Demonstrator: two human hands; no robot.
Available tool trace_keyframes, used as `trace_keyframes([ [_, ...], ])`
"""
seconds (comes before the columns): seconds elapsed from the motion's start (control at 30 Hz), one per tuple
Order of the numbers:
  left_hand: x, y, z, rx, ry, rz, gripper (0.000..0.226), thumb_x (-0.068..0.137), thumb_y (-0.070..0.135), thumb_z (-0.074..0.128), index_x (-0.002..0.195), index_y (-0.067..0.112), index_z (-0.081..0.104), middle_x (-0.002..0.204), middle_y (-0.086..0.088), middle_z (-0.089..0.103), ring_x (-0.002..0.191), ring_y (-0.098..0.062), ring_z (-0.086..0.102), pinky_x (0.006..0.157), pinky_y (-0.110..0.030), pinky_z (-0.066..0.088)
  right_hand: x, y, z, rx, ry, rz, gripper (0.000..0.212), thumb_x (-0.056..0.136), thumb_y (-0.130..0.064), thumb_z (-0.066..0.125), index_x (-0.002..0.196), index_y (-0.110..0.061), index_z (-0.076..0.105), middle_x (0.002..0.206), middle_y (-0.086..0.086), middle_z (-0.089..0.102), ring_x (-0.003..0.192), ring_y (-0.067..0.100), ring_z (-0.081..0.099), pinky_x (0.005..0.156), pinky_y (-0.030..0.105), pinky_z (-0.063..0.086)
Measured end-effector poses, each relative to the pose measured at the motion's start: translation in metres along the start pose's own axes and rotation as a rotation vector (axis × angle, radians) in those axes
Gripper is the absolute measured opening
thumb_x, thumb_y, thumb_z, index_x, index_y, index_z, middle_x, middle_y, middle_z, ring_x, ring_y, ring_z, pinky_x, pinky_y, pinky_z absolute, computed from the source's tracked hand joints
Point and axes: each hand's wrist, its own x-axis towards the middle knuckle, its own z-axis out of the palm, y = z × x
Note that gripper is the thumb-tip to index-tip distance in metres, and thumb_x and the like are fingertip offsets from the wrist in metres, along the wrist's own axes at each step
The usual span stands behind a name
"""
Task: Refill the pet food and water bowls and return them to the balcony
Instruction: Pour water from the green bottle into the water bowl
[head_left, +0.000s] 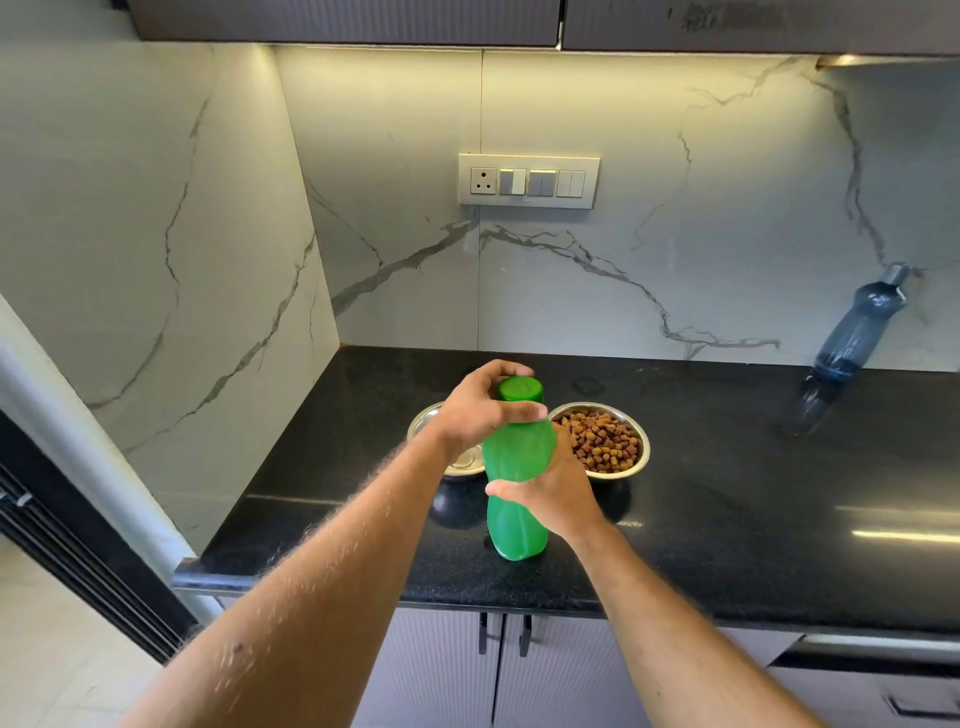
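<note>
one head-worn view, wide-angle

it looks forward and down from close above the black tabletop (727, 519), facing the marble wall (623, 130), with both forearms reaching in from below.

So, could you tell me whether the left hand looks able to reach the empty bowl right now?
Probably not at once: the left hand grips the cap of the green bottle. The empty bowl lies just beneath its wrist, with nothing between them.
</note>
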Motion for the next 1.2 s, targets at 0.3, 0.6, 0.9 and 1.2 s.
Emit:
trace_keyframes([
  [0.3, -0.006, -0.006, -0.007, 0.003, 0.024, 0.014, 0.067, 0.061, 0.011, 0.081, 0.124, 0.021, 0.061, 0.119, -0.011, 0.065, 0.111, -0.029, 0.064, 0.096, -0.041, 0.054, 0.003, -0.003, 0.002, -0.006, -0.030, -0.008, 0.106, 0.046, -0.046, 0.098, 0.132, -0.032, 0.039, 0.107, -0.024, 0.057, 0.098, -0.020, 0.056, 0.065, 0.004, 0.049],
  [0.6, -0.002, 0.001, -0.009, 0.014, -0.069, 0.006, 0.081, 0.064, 0.008, 0.069, 0.139, 0.029, 0.048, 0.132, -0.008, 0.057, 0.118, -0.028, 0.058, 0.101, -0.042, 0.050, 0.006, -0.005, 0.001, -0.014, -0.027, 0.009, 0.107, 0.044, -0.051, 0.096, 0.133, -0.032, 0.040, 0.106, -0.024, 0.056, 0.092, -0.010, 0.060, 0.067, 0.010, 0.046],
  [0.9, -0.001, 0.003, -0.007, -0.038, -0.127, -0.015, 0.078, 0.065, 0.012, 0.066, 0.139, 0.025, 0.046, 0.137, -0.009, 0.053, 0.122, -0.028, 0.056, 0.105, -0.046, 0.048, 0.003, -0.001, 0.003, 0.033, 0.011, 0.002, 0.104, 0.044, -0.047, 0.097, 0.130, -0.032, 0.040, 0.110, -0.014, 0.062, 0.098, 0.004, 0.065, 0.083, 0.029, 0.057],
  [1.2, 0.004, -0.001, -0.005, -0.100, -0.008, -0.068, 0.049, 0.071, 0.002, 0.080, 0.116, 0.014, 0.065, 0.111, -0.011, 0.071, 0.104, -0.028, 0.069, 0.083, -0.031, 0.058, 0.003, -0.001, 0.000, 0.022, 0.006, 0.012, 0.106, 0.044, -0.048, 0.097, 0.132, -0.029, 0.040, 0.110, -0.013, 0.063, 0.099, 0.006, 0.066, 0.081, 0.026, 0.058],
])
